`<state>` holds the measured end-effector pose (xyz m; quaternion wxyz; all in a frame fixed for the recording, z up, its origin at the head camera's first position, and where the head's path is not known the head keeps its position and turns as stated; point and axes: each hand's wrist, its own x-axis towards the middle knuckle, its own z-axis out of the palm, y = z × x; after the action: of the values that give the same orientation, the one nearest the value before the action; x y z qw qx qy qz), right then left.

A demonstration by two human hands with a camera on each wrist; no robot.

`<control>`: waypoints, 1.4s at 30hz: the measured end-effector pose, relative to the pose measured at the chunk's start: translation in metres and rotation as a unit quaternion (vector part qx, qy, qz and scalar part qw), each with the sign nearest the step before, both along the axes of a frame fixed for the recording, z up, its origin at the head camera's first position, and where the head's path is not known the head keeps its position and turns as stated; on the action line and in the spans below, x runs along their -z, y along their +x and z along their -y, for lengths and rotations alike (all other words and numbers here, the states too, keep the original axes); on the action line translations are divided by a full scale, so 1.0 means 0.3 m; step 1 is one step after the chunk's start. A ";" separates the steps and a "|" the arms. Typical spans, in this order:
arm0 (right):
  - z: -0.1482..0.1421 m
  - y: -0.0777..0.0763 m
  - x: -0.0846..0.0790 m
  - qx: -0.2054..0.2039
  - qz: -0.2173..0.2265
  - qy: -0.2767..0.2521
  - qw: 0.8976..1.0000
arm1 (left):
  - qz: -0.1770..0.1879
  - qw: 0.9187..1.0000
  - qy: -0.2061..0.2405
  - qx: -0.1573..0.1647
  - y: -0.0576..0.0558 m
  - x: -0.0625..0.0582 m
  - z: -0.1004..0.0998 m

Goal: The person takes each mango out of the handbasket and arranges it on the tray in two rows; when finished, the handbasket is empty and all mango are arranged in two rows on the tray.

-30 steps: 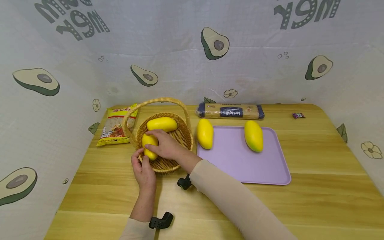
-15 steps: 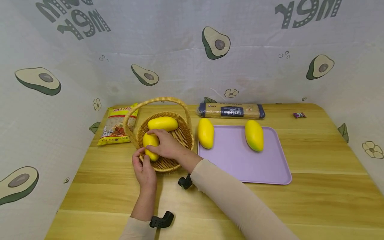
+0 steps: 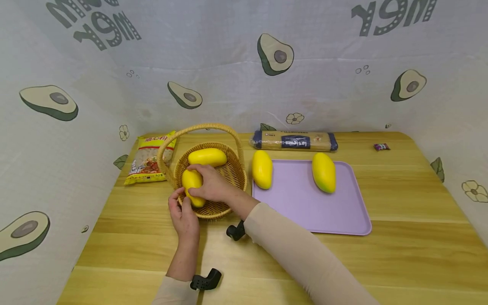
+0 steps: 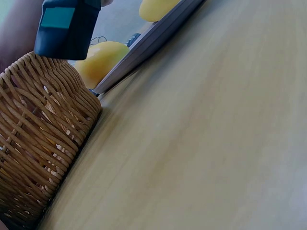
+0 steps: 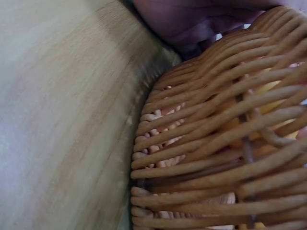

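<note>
A yellow mango (image 3: 192,179) lies in the left part of the wicker basket (image 3: 233,174), its near end towards the front rim. My right hand (image 3: 214,184) holds that mango from the right, between thumb and fingers. At the basket's front left rim, my left hand (image 3: 186,220) has its thumb on one side and fingers on the other, gripping the edge. Behind sits a second mango (image 3: 207,157), lying crosswise and untouched. The left wrist view shows the basket's woven wall (image 4: 43,129). In the right wrist view the weave (image 5: 216,124) hides most of the fruit.
Right of the basket, a lilac tray (image 3: 305,212) bears two more mangoes, one at its left edge (image 3: 262,169) and one farther right (image 3: 324,173). A spaghetti pack (image 3: 293,141) lies behind it. A yellow food bag (image 3: 146,163) and a small purple wrapped sweet (image 3: 381,147) flank them.
The near end of the held mango has shifted slightly right and towards the front rim, the right thumb with it. My left hand stays at the rim.
</note>
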<state>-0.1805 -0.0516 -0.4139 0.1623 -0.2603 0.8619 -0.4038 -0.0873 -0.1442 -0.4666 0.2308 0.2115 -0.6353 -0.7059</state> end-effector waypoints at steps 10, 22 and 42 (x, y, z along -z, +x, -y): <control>-0.072 0.005 -0.041 -0.007 0.010 -0.038 0.999 | 0.000 1.000 -0.006 0.003 0.005 -0.001 -0.001; -0.149 0.024 -0.102 0.005 0.020 -0.106 0.994 | -0.003 1.000 -0.001 0.001 0.010 -0.006 0.000; -0.225 0.168 -0.088 0.025 0.060 -0.208 0.976 | 0.009 1.000 0.000 0.004 0.010 -0.007 -0.006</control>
<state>-0.1302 0.0159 -0.3876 0.1456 -0.2417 0.7543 -0.5927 -0.0844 -0.1425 -0.4646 0.2222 0.2148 -0.6385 -0.7048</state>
